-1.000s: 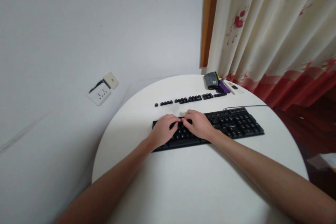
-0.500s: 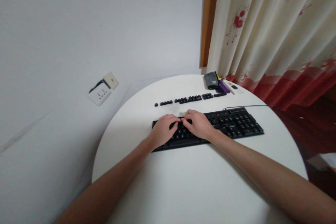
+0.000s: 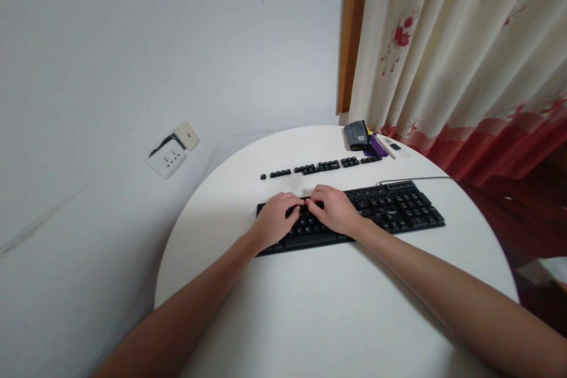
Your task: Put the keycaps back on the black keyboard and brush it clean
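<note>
Keyboard (image 3: 410,207) lies flat on the round white table (image 3: 345,301), its long side running across in front of the person, its left part largely covered by both hands. Hardly anything differs from the pictures of a second and half a second ago: the hands keep the same place and bend, and the row of loose black keycaps (image 3: 328,167) beyond the keyboard looks unaltered. That suggests the work is still at one small spot among the upper keys, with no visible gain over this short span.

The left hand (image 3: 278,217) is partly curled over the keys, its thumb apart from the index finger, with a small gap between them. The right hand (image 3: 334,211) bends in from the other side, fingers curled and thumb reaching toward the left fingertips, so that the tips nearly meet. Whether either has hold of a keycap cannot be told; the fingers hide it.

A thin cable (image 3: 425,178) runs behind the keyboard, and a folded grey cloth (image 3: 357,134) rests near the table's far edge.
</note>
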The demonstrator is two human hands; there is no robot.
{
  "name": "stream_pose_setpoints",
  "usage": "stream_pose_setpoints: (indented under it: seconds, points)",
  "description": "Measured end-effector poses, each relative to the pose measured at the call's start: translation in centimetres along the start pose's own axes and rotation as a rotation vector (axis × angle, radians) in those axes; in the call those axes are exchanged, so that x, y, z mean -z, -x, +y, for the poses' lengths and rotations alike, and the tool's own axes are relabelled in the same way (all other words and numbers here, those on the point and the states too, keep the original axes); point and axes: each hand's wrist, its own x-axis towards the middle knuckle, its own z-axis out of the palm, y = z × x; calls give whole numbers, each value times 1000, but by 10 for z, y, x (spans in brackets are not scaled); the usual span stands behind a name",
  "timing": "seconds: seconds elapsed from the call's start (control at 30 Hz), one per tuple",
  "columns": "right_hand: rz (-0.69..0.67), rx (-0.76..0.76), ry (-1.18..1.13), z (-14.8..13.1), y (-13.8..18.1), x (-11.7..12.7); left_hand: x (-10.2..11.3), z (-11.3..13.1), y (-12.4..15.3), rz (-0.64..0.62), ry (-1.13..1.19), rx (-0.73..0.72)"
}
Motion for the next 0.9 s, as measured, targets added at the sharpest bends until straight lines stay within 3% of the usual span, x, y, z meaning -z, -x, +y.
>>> stream_pose_setpoints:
  seconds: [0.5, 0.73, 0.9]
  points:
    - [8, -13, -12, -1, -1, -1, 1, 1, 0, 6, 14, -11]
    - [106, -125, -88, 3, -7, 22, 3, 3, 1, 37, 64, 7]
    - [16, -12, -43, 1, 12, 27, 1, 2, 2, 35, 21, -20]
